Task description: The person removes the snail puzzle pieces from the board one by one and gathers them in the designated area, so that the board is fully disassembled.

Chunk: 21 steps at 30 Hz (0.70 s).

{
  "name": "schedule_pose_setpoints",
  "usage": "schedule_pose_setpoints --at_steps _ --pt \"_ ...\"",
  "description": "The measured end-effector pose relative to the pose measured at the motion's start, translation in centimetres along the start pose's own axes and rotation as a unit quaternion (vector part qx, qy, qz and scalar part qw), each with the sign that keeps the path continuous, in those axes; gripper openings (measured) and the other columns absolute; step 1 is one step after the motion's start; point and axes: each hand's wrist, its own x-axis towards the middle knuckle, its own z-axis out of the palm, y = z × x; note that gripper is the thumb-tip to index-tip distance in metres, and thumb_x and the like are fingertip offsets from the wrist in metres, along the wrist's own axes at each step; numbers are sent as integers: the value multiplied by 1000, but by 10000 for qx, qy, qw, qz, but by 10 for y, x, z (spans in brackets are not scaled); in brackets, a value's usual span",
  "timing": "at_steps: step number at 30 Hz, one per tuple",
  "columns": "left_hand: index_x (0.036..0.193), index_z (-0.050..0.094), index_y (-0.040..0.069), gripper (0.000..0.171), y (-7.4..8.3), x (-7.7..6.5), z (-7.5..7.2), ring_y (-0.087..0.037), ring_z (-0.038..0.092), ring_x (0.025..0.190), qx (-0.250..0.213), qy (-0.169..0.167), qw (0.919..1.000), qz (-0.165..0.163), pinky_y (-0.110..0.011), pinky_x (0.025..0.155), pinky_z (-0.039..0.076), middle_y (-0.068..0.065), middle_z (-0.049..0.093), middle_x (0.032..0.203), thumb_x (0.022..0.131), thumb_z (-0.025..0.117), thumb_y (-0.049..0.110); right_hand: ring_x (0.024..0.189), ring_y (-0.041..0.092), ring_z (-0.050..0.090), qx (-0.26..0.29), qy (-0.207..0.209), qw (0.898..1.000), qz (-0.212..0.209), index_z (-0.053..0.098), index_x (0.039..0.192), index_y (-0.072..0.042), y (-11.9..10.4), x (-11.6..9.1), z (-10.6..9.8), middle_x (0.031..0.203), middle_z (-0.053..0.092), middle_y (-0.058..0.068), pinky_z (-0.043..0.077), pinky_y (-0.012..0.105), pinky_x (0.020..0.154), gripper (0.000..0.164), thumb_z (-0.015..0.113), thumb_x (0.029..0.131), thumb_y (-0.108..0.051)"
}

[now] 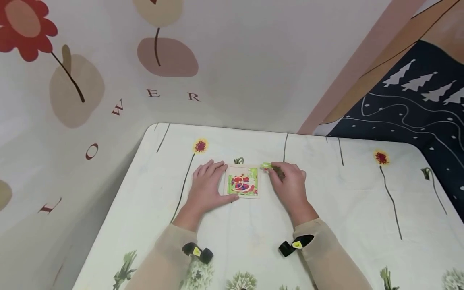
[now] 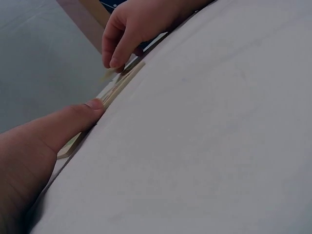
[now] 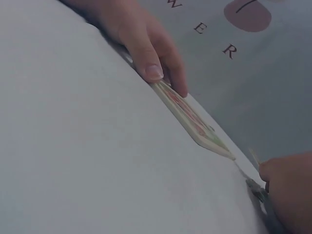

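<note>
A small square wooden jigsaw board (image 1: 242, 181) lies on the white cloth, showing a red and purple snail on green. Bare wood shows along its upper left. My left hand (image 1: 206, 185) holds it from the left, thumb along the near edge and index finger by the far left corner. Beyond the board's right side, my right hand (image 1: 290, 183) pinches a small green puzzle piece (image 1: 266, 166) between thumb and fingers. In the left wrist view the piece (image 2: 108, 75) is tilted, close over the board's far end (image 2: 131, 73).
The table (image 1: 348, 209) is covered by a white cloth printed with flowers and stems. Behind it rises a pale wall (image 1: 246, 80) with printed flowers and letters. A dark panel with white trees (image 1: 406, 104) stands at the right.
</note>
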Motion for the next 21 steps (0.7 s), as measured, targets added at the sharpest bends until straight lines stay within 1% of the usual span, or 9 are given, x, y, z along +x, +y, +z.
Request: schedule_pose_setpoints --at_steps 3,6,11,16,21 --pt "158 50 13 107 -1 -1 0 -33 24 159 -60 27 10000 1 -60 126 16 -5 43 165 76 84 71 90 28 62 -9 129 9999 -78 79 115 -10 7 -1 -5 105 79 8 36 50 86 20 81 97 -18" --pt "158 50 13 107 -1 -2 1 -33 24 158 -100 46 9999 3 -61 126 16 -5 43 165 76 85 70 87 29 62 45 281 9995 -148 80 113 -8 15 -3 -10 99 79 9 36 50 84 19 82 95 -15" --pt "158 50 12 107 -2 -2 2 -34 25 158 -117 50 9999 -5 -61 125 17 -6 44 165 76 85 70 82 28 60 121 439 9989 -67 81 110 -8 29 -7 -20 92 78 10 35 47 82 16 82 94 -10" --pt "159 49 13 107 -3 -1 2 -33 23 159 -61 5 10000 -38 -60 126 16 -4 42 166 76 84 72 84 28 60 10 407 9991 139 81 109 -8 37 -11 -28 92 78 10 35 46 82 15 80 94 -10" --pt "159 49 13 107 -4 -1 1 -33 23 159 -75 10 10000 -29 -61 126 16 -5 42 166 76 84 72 89 28 61 -22 321 9991 290 82 110 -8 39 -13 -32 98 79 10 34 46 83 16 80 95 -10"
